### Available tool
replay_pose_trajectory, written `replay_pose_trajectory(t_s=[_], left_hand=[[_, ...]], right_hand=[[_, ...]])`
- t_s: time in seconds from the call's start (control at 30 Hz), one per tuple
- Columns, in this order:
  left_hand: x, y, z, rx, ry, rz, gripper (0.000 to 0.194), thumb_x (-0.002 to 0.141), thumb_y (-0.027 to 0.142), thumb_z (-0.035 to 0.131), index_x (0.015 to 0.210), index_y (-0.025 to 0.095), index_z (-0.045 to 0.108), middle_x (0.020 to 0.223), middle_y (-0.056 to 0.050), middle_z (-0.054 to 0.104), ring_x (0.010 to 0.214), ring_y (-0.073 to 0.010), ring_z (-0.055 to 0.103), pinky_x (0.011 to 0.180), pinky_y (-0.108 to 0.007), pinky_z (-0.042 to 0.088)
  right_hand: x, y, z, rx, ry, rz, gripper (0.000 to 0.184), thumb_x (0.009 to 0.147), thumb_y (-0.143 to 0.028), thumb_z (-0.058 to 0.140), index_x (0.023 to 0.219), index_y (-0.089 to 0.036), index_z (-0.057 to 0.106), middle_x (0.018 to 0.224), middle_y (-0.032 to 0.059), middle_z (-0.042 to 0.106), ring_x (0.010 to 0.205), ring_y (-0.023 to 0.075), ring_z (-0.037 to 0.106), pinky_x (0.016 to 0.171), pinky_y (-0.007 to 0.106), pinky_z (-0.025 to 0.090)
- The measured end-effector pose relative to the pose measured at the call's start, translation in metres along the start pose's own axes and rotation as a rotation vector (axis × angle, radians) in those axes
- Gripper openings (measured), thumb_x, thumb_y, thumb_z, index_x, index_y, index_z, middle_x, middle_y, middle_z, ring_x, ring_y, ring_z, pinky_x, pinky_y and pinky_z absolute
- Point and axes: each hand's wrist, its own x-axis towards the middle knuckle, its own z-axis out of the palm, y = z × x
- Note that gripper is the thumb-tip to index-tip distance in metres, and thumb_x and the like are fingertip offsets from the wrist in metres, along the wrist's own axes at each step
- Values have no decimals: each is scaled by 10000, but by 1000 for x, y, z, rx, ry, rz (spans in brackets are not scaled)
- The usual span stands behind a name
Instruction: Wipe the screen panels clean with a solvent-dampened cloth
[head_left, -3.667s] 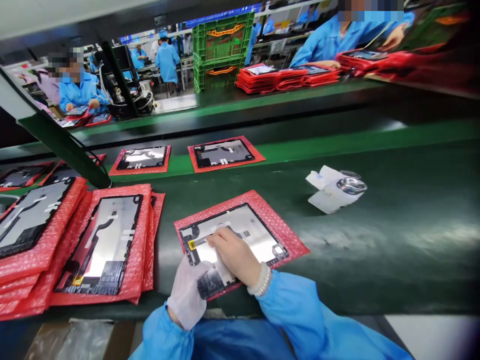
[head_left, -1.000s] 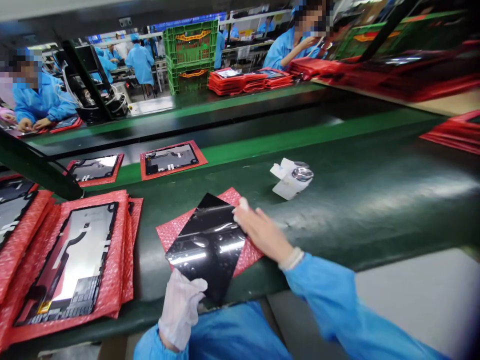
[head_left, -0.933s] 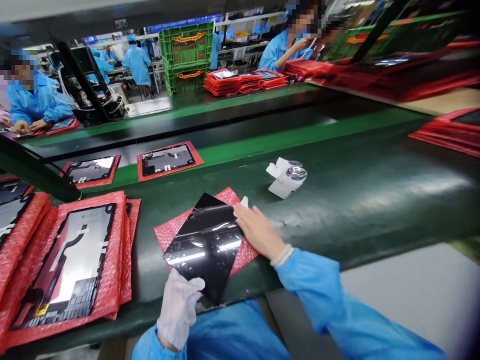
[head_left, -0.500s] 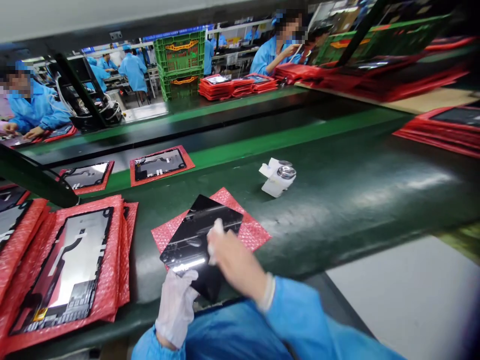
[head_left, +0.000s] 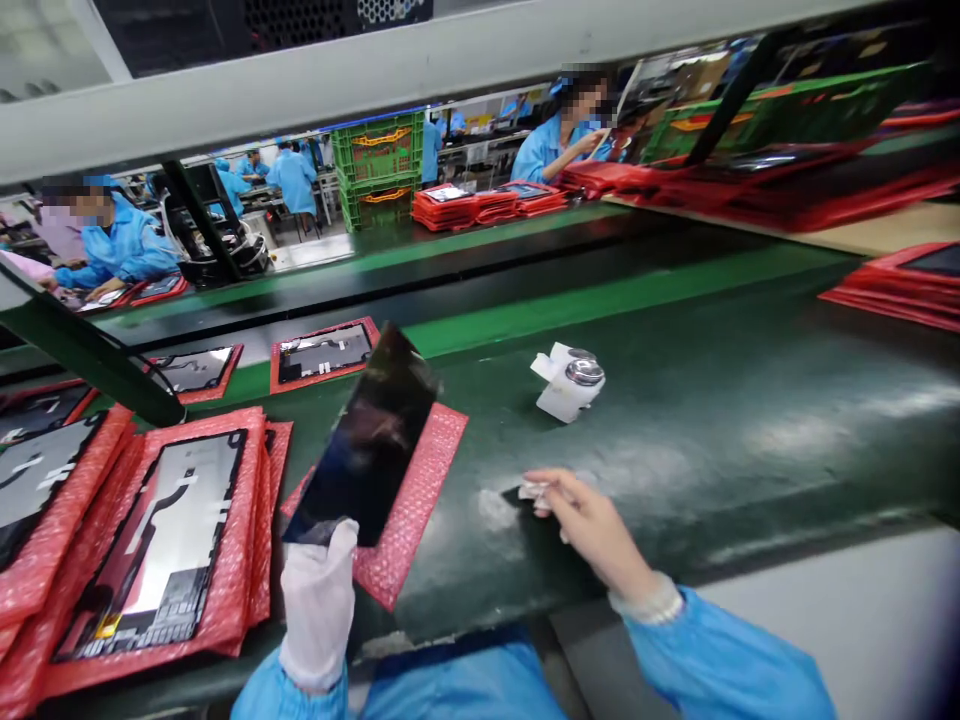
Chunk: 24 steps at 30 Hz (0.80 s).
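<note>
My left hand (head_left: 319, 600), in a white glove, grips a glossy black screen panel (head_left: 367, 440) by its lower end. The panel is tilted up over a red bubble-wrap sheet (head_left: 420, 510) on the dark green bench. My bare right hand (head_left: 592, 525) is to the right, low over the bench, pinching a crumpled white wipe (head_left: 535, 493). Beyond it stands a white container with a round metal top (head_left: 574, 385), white paper around it.
Stacked panels on red bubble wrap (head_left: 161, 540) lie at my left, beside a green post (head_left: 90, 345). Two more wrapped panels, one of them a panel (head_left: 326, 352), lie farther back. Red stacks (head_left: 900, 285) sit at right. Co-workers (head_left: 124, 240) sit across the bench.
My left hand has raised and tilted the panel off the bubble wrap. My right hand has moved right, away from the panel, with the wipe. The camera view has shifted upward.
</note>
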Motion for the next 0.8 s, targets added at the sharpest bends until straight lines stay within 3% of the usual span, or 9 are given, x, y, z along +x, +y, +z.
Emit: replay_pose_trajectory(t_s=[0.07, 0.17, 0.3, 0.4, 0.47, 0.6, 0.7, 0.8], left_hand=[[5, -3, 0, 214, 23, 188, 381, 871, 156, 471, 1225, 201, 603, 1133, -103, 684, 959, -220, 664, 870, -312, 512], [6, -10, 7, 523, -17, 432, 622, 864, 9, 371, 1427, 272, 356, 1395, -35, 510, 1211, -186, 538, 1026, -289, 424], [6, -21, 17, 816, -135, 468, 815, 770, -126, 299, 1453, 316, 252, 1475, -36, 397, 1345, -227, 383, 1089, -395, 377], [13, -33, 19, 857, -319, 440, 799, 763, -105, 326, 1417, 354, 331, 1464, -25, 414, 1332, -224, 403, 1061, -374, 421], [21, -42, 19, 828, -345, 442, 745, 766, -89, 337, 1366, 341, 437, 1417, -25, 479, 1314, -215, 429, 1042, -348, 441], [35, -57, 23, 751, -246, 500, 598, 801, -44, 371, 1282, 256, 561, 1298, -64, 596, 1302, -237, 444, 1049, -385, 439], [38, -53, 34, 671, -174, 548, 605, 814, -17, 399, 1341, 265, 493, 1309, -55, 588, 1310, -241, 427, 1060, -400, 431], [36, -35, 50, 602, -57, 478, 643, 820, 26, 439, 1425, 233, 368, 1388, -79, 508, 1325, -246, 402, 1027, -348, 468]], right_hand=[[30, 1, -1, -28, -32, 93, 364, 866, -336, 364, 1023, -149, 634, 827, 59, 680, 626, 168, 622, 555, 269, 505], [76, -13, 12, -204, -124, 92, 436, 903, -431, 307, 986, -164, 642, 864, 64, 673, 727, 175, 631, 648, 266, 487], [128, -48, 48, -538, -295, 70, 544, 921, -555, 279, 919, -173, 666, 976, 113, 662, 902, 229, 624, 765, 302, 456], [154, -68, 81, -613, -373, 20, 460, 851, -563, 466, 914, -158, 676, 1062, 148, 635, 979, 270, 601, 805, 332, 437], [166, -74, 98, -619, -440, 8, 366, 806, -497, 566, 862, -156, 684, 999, 145, 655, 940, 268, 615, 784, 327, 438], [187, -69, 106, -515, -536, 58, 237, 779, -381, 614, 714, -162, 679, 669, 73, 659, 654, 200, 631, 635, 277, 438], [208, -58, 96, -396, -565, 75, 211, 739, -362, 666, 684, -158, 674, 599, 30, 638, 561, 148, 587, 552, 229, 414], [247, -48, 81, -283, -530, 106, 230, 704, -372, 699, 699, -142, 686, 612, 24, 643, 553, 130, 570, 515, 205, 415]])
